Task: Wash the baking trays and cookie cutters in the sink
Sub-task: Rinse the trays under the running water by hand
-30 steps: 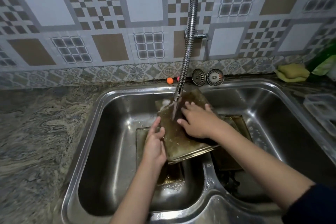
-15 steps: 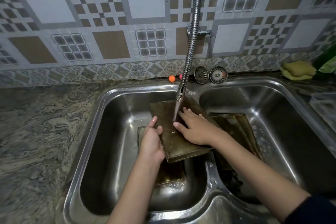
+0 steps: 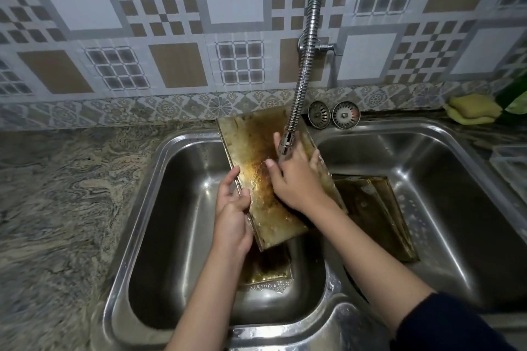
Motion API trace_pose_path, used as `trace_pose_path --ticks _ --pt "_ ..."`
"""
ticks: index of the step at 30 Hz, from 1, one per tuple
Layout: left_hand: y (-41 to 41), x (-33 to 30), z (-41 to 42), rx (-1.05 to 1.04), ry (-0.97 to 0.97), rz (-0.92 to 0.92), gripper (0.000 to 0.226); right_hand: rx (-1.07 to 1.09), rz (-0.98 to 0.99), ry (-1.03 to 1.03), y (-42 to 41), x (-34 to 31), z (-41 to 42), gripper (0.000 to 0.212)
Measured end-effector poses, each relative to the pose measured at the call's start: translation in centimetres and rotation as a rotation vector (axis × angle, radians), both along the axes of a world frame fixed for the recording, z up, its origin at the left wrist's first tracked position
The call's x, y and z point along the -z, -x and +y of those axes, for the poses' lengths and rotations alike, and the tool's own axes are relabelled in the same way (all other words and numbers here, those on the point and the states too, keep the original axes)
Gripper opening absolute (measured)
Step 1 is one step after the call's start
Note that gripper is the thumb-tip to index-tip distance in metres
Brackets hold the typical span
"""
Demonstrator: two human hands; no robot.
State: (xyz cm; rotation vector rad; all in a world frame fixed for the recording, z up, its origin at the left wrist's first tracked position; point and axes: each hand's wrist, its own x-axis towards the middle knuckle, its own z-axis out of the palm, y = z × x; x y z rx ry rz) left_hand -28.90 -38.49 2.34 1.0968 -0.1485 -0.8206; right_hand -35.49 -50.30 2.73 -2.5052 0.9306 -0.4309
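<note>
Left hand [image 3: 232, 208] grips the left edge of the greasy tray [image 3: 258, 174], tilted over the divider of the double sink [image 3: 422, 125]. Right hand [image 3: 296, 177] lies flat, fingers spread, under the hose nozzle [image 3: 286, 143]. 1 more tray [image 3: 376, 208] sits in the right basin. Risk: wet grease, 1-edge grip, so the tray could slip.

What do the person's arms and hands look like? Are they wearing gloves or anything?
No gloves: the left hand and the right hand are both bare, with no rings, watch or bracelets showing. The left forearm is bare as far as the picture goes. The right arm has a dark navy sleeve pushed up near the elbow.
</note>
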Motion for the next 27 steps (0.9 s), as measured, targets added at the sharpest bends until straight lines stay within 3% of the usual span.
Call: trace_pose_path --ticks 6,12,18,21,23,27 --pt "-1.9 -1.8 0.6 -0.027 0.097 -0.041 0.045 -0.29 -0.098 0.061 2.0 3.4 3.3 0.06" --pt "-1.2 -1.7 1.3 0.005 0.019 0.014 0.047 0.058 0.033 -0.081 2.0 2.8 -1.9 0.069" --pt "-1.4 0.2 0.9 0.002 -0.068 0.144 0.047 -0.285 0.164 0.065 1.8 1.3 2.4 0.076" --pt "-2.8 1.3 2.1 -0.027 -0.129 0.165 0.048 -0.159 0.242 0.065 4.4 2.0 1.2 0.068" --pt "-3.5 2.0 2.6 -0.061 -0.14 0.188 0.047 0.002 0.174 -0.105 6.1 2.2 0.0 0.071" --pt "-3.3 2.3 2.6 -0.027 -0.129 0.318 0.046 0.029 -0.327 -0.666 8.0 1.3 -0.3 0.065"
